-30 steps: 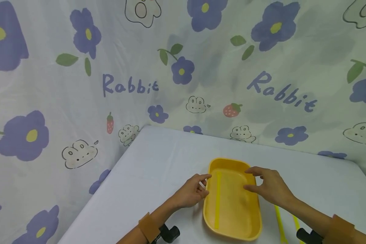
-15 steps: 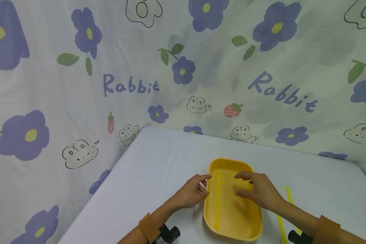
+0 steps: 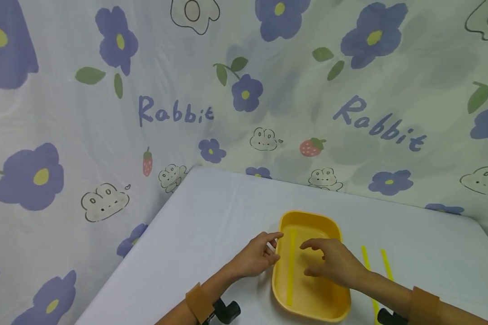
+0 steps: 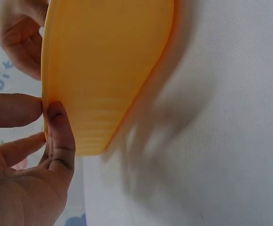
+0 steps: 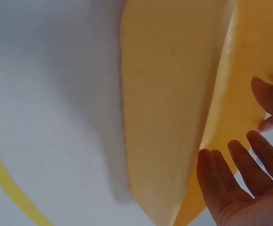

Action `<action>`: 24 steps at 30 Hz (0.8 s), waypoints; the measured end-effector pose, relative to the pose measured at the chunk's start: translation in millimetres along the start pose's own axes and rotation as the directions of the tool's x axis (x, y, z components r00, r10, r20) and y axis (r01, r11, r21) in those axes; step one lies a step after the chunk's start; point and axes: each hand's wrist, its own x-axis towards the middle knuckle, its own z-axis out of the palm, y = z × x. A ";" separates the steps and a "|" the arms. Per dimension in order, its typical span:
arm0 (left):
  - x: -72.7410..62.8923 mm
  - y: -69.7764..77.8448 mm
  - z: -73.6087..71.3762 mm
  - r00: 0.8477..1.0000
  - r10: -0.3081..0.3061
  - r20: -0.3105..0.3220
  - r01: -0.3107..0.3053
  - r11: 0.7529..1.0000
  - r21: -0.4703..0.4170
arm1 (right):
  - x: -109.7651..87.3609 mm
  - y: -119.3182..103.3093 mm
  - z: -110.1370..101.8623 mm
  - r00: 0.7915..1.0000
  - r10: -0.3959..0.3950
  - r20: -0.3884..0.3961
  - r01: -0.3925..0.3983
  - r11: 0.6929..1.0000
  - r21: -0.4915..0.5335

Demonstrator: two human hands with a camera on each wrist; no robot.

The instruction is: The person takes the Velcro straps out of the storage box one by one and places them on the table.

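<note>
With the left hand [image 3: 252, 256] we grip the left edge of the tray [image 3: 317, 303] on the surface [image 3: 207, 225], a strip [image 3: 290, 271] inside it, the right hand [image 3: 335, 259] above with thumb and fingers parted.

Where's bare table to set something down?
Bare: the white tabletop left of the left hand, and behind the yellow tray, up to the patterned backdrop. Crowded: inside the tray, where a yellow strip lies and the right hand hovers, and right of it, where two more strips run under the right forearm.
</note>
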 end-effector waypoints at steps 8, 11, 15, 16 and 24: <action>0.4 0.5 -1.0 1.000 0.001 0.004 -0.001 1.000 -0.006 | 4.1 -8.4 2.9 0.989 -0.063 0.136 0.068 0.997 -0.032; 0.9 0.4 -0.9 1.000 0.001 0.003 -0.001 1.000 -0.012 | 6.3 -10.1 3.8 0.974 -0.088 0.207 0.102 0.993 -0.057; 1.1 1.6 -1.4 1.000 -0.005 0.004 0.005 1.000 -0.017 | 9.4 -12.2 5.1 0.952 -0.126 0.278 0.162 0.980 -0.111; 1.0 1.9 -1.7 1.000 -0.007 0.005 0.008 1.000 -0.018 | 9.8 -12.9 5.6 0.947 -0.135 0.293 0.177 0.976 -0.123; 2.2 2.1 -2.2 1.000 -0.009 0.016 0.009 1.000 -0.026 | 15.5 -17.7 8.6 0.899 -0.201 0.390 0.286 0.942 -0.173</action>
